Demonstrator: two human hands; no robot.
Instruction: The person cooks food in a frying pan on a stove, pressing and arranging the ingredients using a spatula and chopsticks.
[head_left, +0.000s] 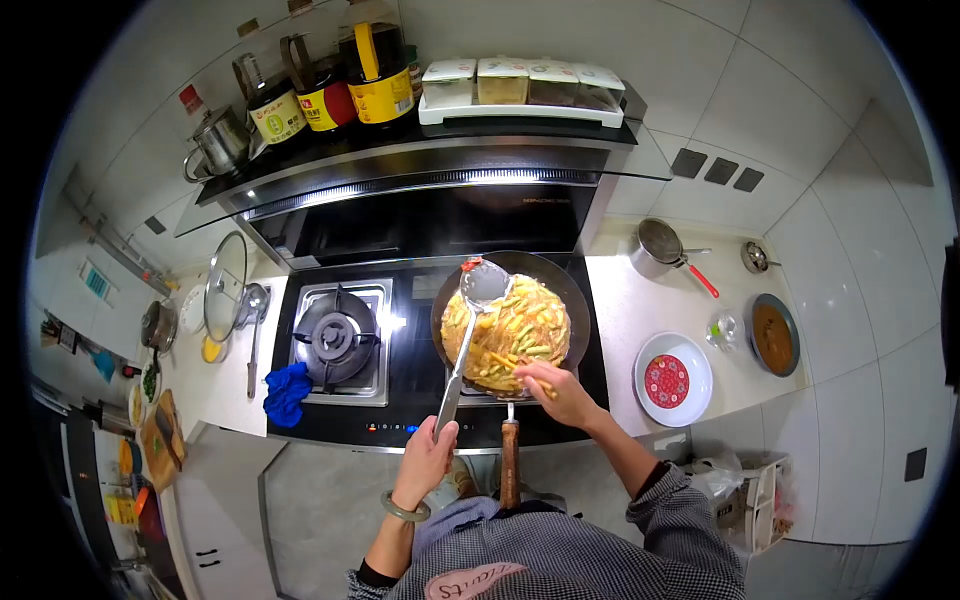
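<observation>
My left hand [426,462], a bangle on its wrist, is wrapped round the long handle of a metal ladle [462,355]. The ladle's bowl is over the far left part of a dark frying pan [578,300], with a bit of red food [472,264] at its rim. Noodle-like strands and yellow-green pieces of food [530,325] fill much of the pan. My right hand [562,396] grips wooden chopsticks [508,361] that reach into the food from the near right side. The pan's wooden handle [510,465] points toward my body, held by neither hand.
Left of the pan is a second burner [337,338] with a blue cloth [288,393] beside it. On the right counter stand a white bowl [672,408], a saucepan [658,247] and a dark plate [773,335]. Bottles [380,85] and a seasoning box [520,108] sit above the hood.
</observation>
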